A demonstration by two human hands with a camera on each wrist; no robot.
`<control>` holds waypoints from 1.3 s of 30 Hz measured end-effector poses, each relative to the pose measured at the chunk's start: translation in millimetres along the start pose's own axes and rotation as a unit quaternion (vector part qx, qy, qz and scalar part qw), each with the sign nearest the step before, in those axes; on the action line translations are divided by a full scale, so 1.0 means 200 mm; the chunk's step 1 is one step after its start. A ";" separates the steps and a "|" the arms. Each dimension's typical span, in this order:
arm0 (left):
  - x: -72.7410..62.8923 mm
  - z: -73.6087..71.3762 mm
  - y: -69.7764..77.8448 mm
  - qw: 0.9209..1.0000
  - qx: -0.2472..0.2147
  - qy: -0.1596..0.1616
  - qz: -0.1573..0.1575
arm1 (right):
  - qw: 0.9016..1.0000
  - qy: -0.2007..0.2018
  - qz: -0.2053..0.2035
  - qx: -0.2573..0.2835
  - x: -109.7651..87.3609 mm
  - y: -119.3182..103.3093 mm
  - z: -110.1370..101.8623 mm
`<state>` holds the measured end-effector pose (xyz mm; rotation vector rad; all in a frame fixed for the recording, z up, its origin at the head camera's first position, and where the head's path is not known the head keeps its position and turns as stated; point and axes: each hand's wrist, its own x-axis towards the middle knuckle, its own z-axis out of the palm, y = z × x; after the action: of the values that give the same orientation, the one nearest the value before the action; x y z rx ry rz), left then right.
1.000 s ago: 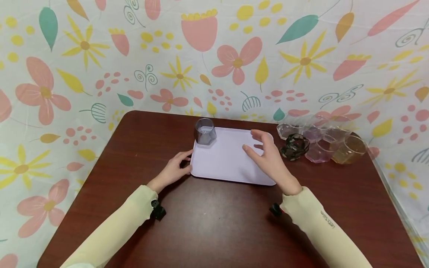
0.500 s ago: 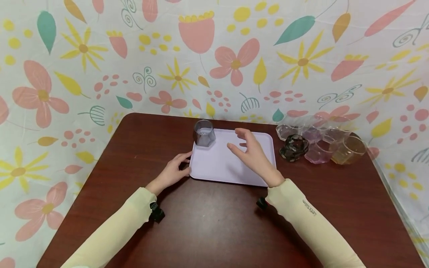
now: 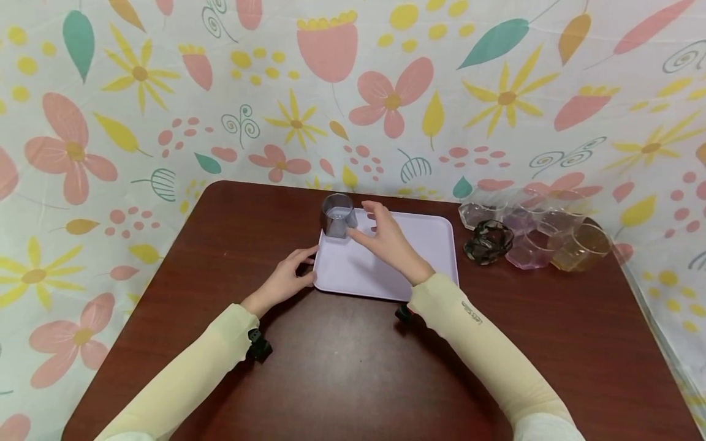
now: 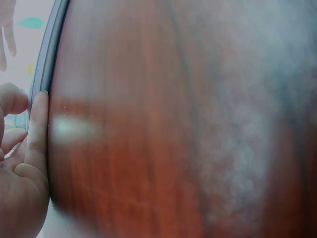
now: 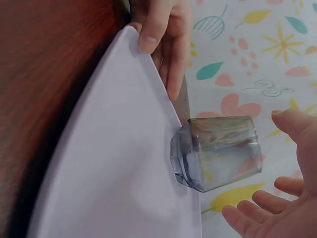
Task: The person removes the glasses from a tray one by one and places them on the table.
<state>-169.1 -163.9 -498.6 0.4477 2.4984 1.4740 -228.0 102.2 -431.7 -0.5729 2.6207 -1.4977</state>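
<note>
A smoky grey faceted glass [image 3: 337,215] stands upright at the far left corner of a pale lilac tray [image 3: 386,245]. My right hand [image 3: 386,239] hovers over the tray just right of the glass, thumb and fingers spread apart and holding nothing. In the right wrist view a gap shows between those fingers and the tumbler [image 5: 218,148]. Along the tray's left edge, my left hand [image 3: 284,278] touches the rim with thumb and fingertips. The left wrist view has the left thumb [image 4: 37,129] lying straight against the tray's side.
Several clear, pink, purple and amber glasses [image 3: 576,248] stand grouped at the back right of the brown table [image 3: 331,355]. A dark patterned glass [image 3: 488,242] is beside them, near the tray's right edge. A flowered cloth [image 3: 391,104] hangs behind the table.
My right hand has moved left across the tray, from its right side to beside the grey glass. The left hand, tray and glasses have stayed in place.
</note>
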 end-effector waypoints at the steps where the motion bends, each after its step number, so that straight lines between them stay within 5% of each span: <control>1: 0.00 0.00 0.00 1.000 0.000 0.000 0.000 | 1.000 -0.002 0.003 -0.002 0.02 0.00 0.01; 16: 0.00 -0.01 0.02 1.000 0.005 -0.004 -0.007 | 0.999 -0.032 0.018 -0.021 0.22 0.04 0.11; 28: 0.00 0.00 0.03 1.000 -0.003 -0.014 -0.013 | 0.999 -0.031 0.014 -0.002 0.24 0.04 0.12; 39: 0.00 -0.01 0.03 1.000 -0.005 -0.009 -0.011 | 0.999 -0.035 0.031 0.002 0.16 0.03 0.11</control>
<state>-168.2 -162.9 -493.4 0.4278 2.4740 1.4672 -254.4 75.3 -445.1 -0.5288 2.5594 -1.4377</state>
